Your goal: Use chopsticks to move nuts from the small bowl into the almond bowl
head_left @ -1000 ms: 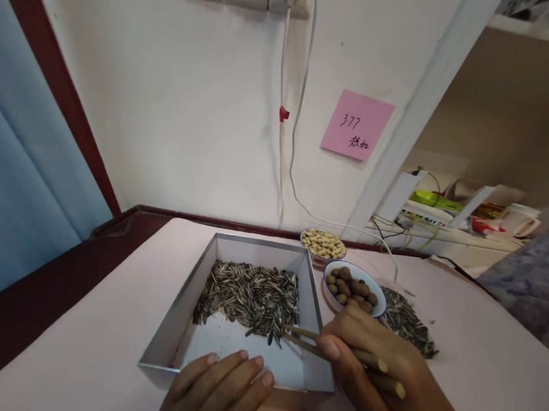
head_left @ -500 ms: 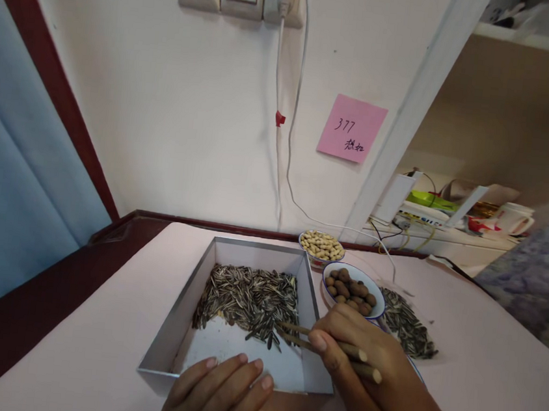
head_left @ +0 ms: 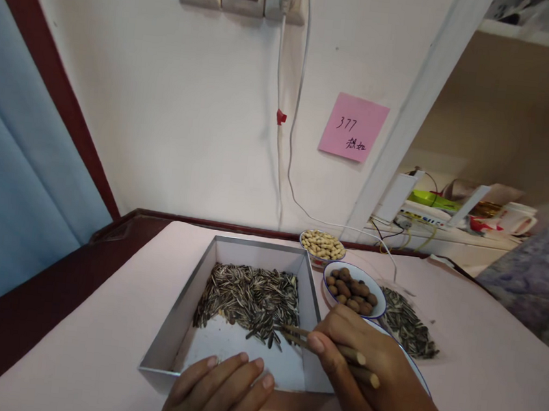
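A grey-white open box (head_left: 175,309) with low walls holds a heap of striped sunflower seeds (head_left: 250,294) toward its far side. My left hand (head_left: 223,393) lies over the box's near wall, its fingers hooked across the rim and the thumb hidden. In my right hand (head_left: 357,351) is a pair of wooden chopsticks (head_left: 349,355), gripped near their thick ends. Their thin tips reach over the box's right wall into the near right edge of the heap. Whether a seed sits between the tips is too small to tell.
Beyond the box's right corner stand a bowl of peanuts (head_left: 322,245) and a bowl of brown round nuts (head_left: 351,291). A white blue-rimmed plate (head_left: 416,371) is partly behind my right hand. More sunflower seeds (head_left: 406,324) lie on the right. A white cable (head_left: 390,253) trails onto the table.
My right hand and the chopsticks have shifted very slightly, and more of the blue-rimmed plate shows. My left hand stays on the box's near wall.
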